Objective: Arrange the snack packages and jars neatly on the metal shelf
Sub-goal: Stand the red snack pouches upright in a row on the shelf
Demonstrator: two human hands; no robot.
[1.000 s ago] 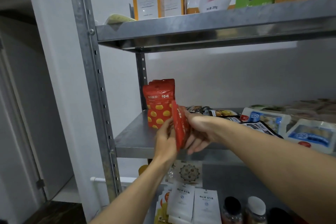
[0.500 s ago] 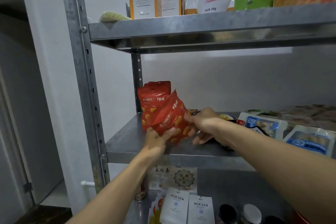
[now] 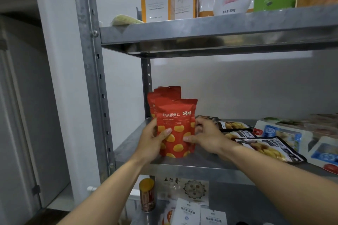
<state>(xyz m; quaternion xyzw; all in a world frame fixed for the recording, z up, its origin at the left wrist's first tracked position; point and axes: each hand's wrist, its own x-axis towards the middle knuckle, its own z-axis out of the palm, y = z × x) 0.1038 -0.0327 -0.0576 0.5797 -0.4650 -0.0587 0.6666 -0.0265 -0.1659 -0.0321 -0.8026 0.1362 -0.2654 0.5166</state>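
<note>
On the middle shelf (image 3: 182,169), left end: we hold a red pouch (image 3: 176,128) upright, base at the shelf surface. Our left hand (image 3: 150,142) grips its left edge, thumb across the front. Our right hand (image 3: 206,136) grips the right edge, thumb on the front too. More red pouches (image 3: 169,92) stand directly behind it, by the rear post (image 3: 146,78). Lying flat to the right: dark packets (image 3: 265,149) and white-blue packets (image 3: 280,132). Shelf below: a jar (image 3: 146,195) and white sachets (image 3: 188,213).
</note>
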